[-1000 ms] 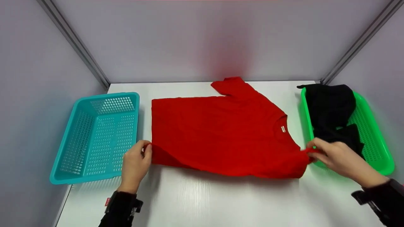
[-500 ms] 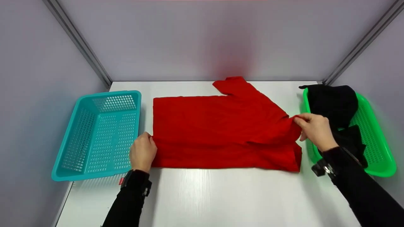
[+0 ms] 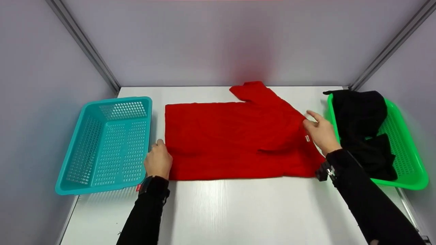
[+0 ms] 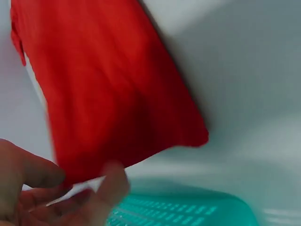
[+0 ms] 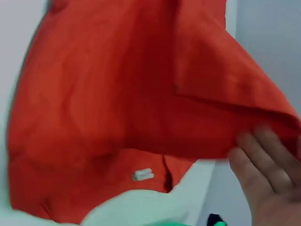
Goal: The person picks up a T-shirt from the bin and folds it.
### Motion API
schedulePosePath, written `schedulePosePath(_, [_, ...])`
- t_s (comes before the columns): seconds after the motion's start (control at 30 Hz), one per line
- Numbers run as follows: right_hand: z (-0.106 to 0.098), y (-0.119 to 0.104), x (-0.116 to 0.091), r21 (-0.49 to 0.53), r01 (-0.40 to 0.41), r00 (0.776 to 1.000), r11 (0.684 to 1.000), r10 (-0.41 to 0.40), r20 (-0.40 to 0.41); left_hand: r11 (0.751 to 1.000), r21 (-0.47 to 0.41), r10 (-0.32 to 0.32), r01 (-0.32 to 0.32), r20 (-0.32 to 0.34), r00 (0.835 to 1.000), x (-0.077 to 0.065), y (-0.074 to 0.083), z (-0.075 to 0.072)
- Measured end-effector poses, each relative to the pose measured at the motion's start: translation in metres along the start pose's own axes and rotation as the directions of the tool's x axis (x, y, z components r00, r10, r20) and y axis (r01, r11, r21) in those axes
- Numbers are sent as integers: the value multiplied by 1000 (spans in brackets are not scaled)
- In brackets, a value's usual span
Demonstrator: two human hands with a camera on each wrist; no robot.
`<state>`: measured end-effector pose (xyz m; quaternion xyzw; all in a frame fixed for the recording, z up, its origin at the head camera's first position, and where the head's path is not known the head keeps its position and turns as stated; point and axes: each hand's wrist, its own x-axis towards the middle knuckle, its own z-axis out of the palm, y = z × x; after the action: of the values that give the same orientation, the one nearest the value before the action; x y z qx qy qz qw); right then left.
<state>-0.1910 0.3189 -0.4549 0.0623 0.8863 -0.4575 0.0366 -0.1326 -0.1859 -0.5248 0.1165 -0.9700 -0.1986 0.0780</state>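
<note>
A red short-sleeved shirt lies across the white table, its near side folded over toward the far side. One sleeve sticks out at the back. My left hand is at the hem on the left; in the left wrist view its blurred fingers are spread apart beside the hem corner. By the collar, my right hand has its fingers extended at the cloth's edge, near the white label. The right wrist view shows those fingers fairly straight against a loose red flap; the thumb is mostly hidden.
A teal mesh basket stands at the left, close to my left hand. On the right, a green basket holds black cloth that hangs partly over its rim. Grey panels enclose the table at the back and sides.
My right hand has carried the shirt's near shoulder edge away from me and to the left, laying it over the collar. My left hand has moved slightly away too. Both hands' fingers have loosened.
</note>
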Motion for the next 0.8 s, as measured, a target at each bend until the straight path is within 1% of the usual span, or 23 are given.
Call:
schedulePosePath(0.07, [6,8,-2,-44,25,999,999,-23,46,1000,1,23,-23,-4,1000,-2,2,4])
schedulePosePath(0.1, [9,12,-3,-89,47,997,995,-41,65,999,11,48,-48,-6,999,-4,2,7])
schedulePosePath(0.13, [13,17,-5,-133,79,995,988,-69,76,996,29,82,-82,-1,997,-6,3,10])
schedulePosePath(0.17, [18,23,-8,-193,119,991,974,-105,82,991,49,121,-121,12,993,-9,3,13])
schedulePosePath(0.2, [23,28,-11,-247,160,986,956,-141,92,983,71,170,-172,33,985,-11,4,16])
schedulePosePath(0.23, [29,34,-14,-293,200,979,935,-178,99,970,81,224,-228,56,973,-15,4,20])
schedulePosePath(0.27, [35,41,-17,-336,244,969,909,-220,109,956,78,277,-284,89,957,-18,5,25])
schedulePosePath(0.3, [42,46,-21,-375,286,958,882,-261,117,938,67,331,-341,123,935,-22,5,29])
schedulePosePath(0.37, [55,57,-27,-419,370,929,829,-332,163,906,15,412,-423,199,889,-30,4,38])
schedulePosePath(0.4, [62,61,-29,-438,402,916,804,-355,188,894,-10,438,-447,228,870,-34,4,42])
schedulePosePath(0.43, [69,64,-31,-453,431,903,781,-376,211,889,-36,451,-457,247,858,-38,3,46])
schedulePosePath(0.47, [75,67,-32,-468,457,890,757,-392,234,888,-51,454,-458,265,851,-42,2,50])
schedulePosePath(0.5, [80,69,-33,-479,472,882,740,-397,256,886,-59,458,-460,270,847,-45,0,52])
schedulePosePath(0.53, [85,71,-33,-491,483,876,725,-401,269,888,-62,455,-456,274,847,-48,-1,55])
schedulePosePath(0.57, [89,71,-33,-502,486,874,715,-404,270,890,-58,450,-452,273,850,-50,-2,57])
schedulePosePath(0.6, [93,72,-32,-517,480,877,709,-399,267,893,-56,444,-446,271,854,-51,-3,57])
schedulePosePath(0.63, [95,72,-31,-525,464,885,713,-385,260,896,-56,438,-440,270,857,-52,-3,58])
schedulePosePath(0.73, [100,72,-26,-524,411,912,746,-328,248,900,-53,429,-433,285,857,-52,-5,57])
schedulePosePath(0.8, [102,72,-25,-518,383,922,765,-282,265,901,-54,426,-430,291,856,-52,-7,56])
